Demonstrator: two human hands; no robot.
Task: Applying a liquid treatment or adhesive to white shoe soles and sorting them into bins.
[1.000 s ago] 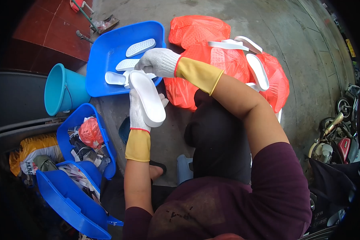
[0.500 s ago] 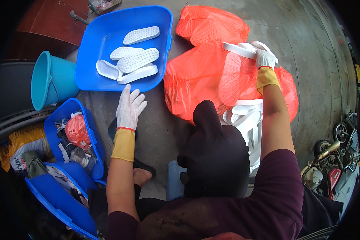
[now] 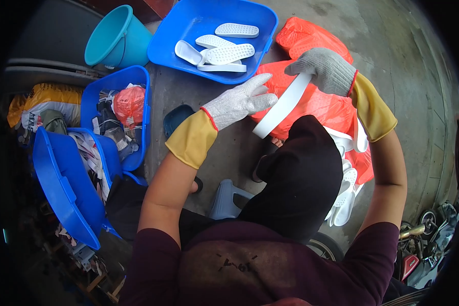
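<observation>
My right hand [image 3: 325, 70], in a white knit glove with a yellow cuff, grips a white shoe sole [image 3: 283, 108] by its upper end. The sole hangs edge-on, slanting down to the left above my knee. My left hand [image 3: 237, 102], gloved the same way, is open with fingers spread, close to the sole's left side; I cannot tell whether it touches. Beyond it, a blue tub [image 3: 169, 38] holds several white soles [image 3: 230, 53], some with dimpled faces. Red plastic bags [image 3: 329, 112] lie behind my right hand, with more white soles [image 3: 348, 186] beside my right forearm.
A teal bucket [image 3: 107, 43] stands left of the tub. Nearer on the left are a blue bin [image 3: 144, 112] with packaging and a red bundle, and another blue tub [image 3: 69, 188]. A grey-blue stool [image 3: 224, 199] is below me. A motorcycle [image 3: 418, 245] stands at the lower right.
My right hand has come back from the soles on the red bags, bringing one sole toward the middle. My left hand has moved from the tub's edge toward that sole. The view has shifted.
</observation>
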